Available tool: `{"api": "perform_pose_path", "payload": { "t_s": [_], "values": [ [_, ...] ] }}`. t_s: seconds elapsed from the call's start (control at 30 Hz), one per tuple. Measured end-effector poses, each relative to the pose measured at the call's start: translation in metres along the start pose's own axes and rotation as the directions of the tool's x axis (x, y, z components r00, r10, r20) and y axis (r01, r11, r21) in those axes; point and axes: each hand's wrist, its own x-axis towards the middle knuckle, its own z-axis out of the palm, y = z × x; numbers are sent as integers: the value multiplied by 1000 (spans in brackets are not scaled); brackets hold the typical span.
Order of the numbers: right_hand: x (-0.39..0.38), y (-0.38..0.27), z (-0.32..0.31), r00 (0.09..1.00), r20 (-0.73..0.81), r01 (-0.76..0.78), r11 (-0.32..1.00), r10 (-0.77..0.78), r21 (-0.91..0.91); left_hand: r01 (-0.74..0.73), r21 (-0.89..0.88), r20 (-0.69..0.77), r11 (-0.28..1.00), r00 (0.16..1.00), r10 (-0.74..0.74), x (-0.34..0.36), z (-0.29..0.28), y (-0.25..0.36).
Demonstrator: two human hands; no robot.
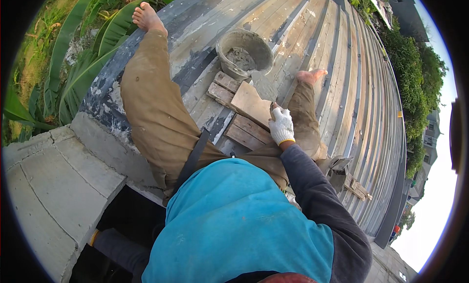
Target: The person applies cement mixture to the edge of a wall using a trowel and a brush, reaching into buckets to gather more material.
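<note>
My right hand, in a white knitted glove, is closed round the handle of a trowel. The trowel's grey, mortar-smeared blade points away from me, beside the bucket. Just beyond the blade stands a grey bucket with wet mortar in its bottom. A piece of plywood lies left of my right hand, close to weathered wooden blocks. At lower left, my left forearm reaches to the concrete ledge. Only the glove's yellow cuff shows there; the fingers are hidden.
I sit astride a ribbed metal roof, bare feet spread on it. A rough concrete ledge is at left, with a dark opening beside it. Broken wood pieces lie at right. Banana leaves border the roof's left edge.
</note>
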Motion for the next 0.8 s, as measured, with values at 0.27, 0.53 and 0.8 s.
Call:
{"api": "perform_pose_path", "payload": {
  "t_s": [0.27,0.53,0.8],
  "values": [
    [-6,-11,-36,999,-13,48,986,-47,163,-49,9,-77,999,996,49,-2,-12,-2],
    [97,-35,-28,878,442,-476,235,185,847,-136,233,-72,963,985,157,-1,-1,-7],
    [103,-14,-22,755,655,-654,97,20,751,-107,148,-47,983,992,115,-6,7,0]
  ]
}}
